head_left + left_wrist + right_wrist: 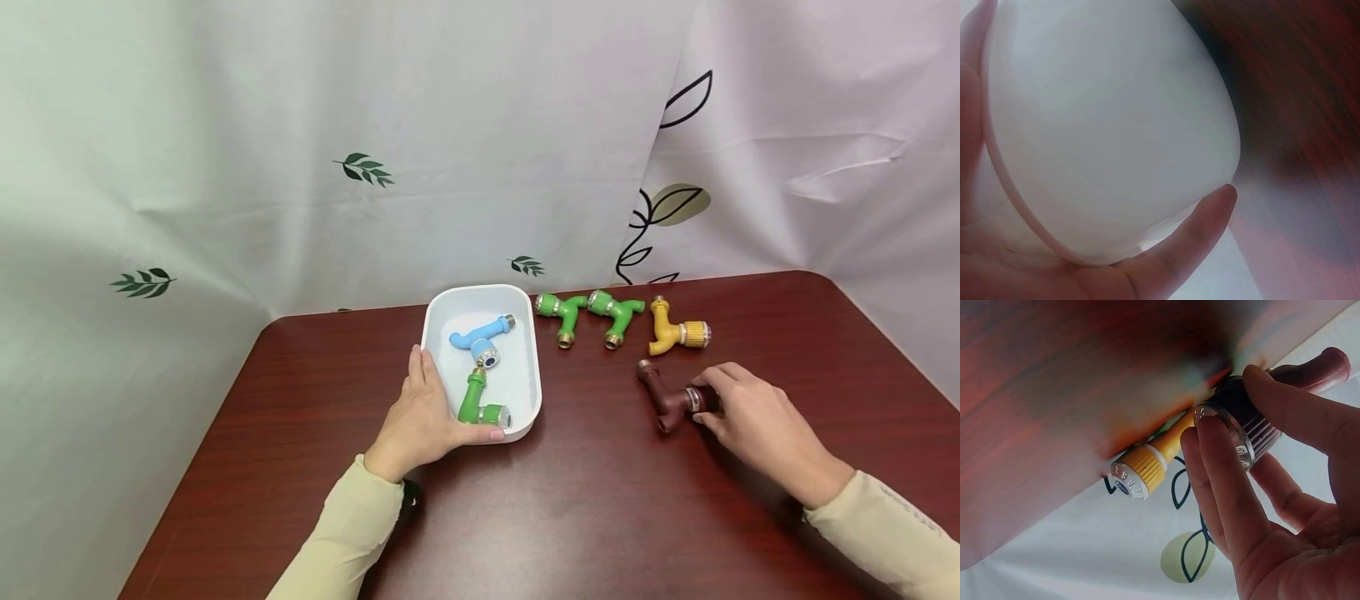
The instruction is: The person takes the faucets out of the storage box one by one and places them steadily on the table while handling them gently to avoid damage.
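At centre, the left hand (427,412) gripped the white oblong tray (517,358), seemingly steadying it; mid-right, the right hand (761,425) pinched the maroon branched tap (670,403).

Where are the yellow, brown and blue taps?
Yellow tap (667,335), head view: middle of its body.
Brown tap (668,403), head view: lower part of its body.
Blue tap (482,335), head view: middle of its body.

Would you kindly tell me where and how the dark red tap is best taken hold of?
The dark red tap is probably best pinched by its ribbed knob, from the right, as the right hand does: the knob points right, away from the threaded end and the spout, and its ribs should help against slipping.
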A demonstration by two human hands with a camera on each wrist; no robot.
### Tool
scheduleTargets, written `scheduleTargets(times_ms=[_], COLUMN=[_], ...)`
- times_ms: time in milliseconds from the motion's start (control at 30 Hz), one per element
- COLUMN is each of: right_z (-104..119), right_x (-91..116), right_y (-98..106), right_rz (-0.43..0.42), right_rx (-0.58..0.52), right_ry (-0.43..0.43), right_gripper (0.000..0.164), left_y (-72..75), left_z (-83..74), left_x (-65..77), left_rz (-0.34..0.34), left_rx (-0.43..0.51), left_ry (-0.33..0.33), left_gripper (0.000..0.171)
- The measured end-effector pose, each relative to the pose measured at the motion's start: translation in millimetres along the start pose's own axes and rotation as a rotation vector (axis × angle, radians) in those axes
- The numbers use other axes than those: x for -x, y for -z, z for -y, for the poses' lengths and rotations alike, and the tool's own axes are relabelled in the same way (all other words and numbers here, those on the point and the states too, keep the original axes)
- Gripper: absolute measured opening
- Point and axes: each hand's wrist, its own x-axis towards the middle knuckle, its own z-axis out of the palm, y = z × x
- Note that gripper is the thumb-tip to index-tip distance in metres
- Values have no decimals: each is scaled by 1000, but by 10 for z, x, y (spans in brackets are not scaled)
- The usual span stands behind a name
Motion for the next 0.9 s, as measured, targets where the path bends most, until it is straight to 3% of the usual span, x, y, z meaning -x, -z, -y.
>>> scheduleTargets(times_ms=[900], right_z=[-127], right_x=[2], right_y=[-26], right_rz=[34], right_rx=[-20], right_ry=[-41], right_gripper=[43], left_y=[-9], left_z=[-1], left_x=[-7], left_rz=[-4], left_rx=[6], left_ry=[2], left_gripper=[157])
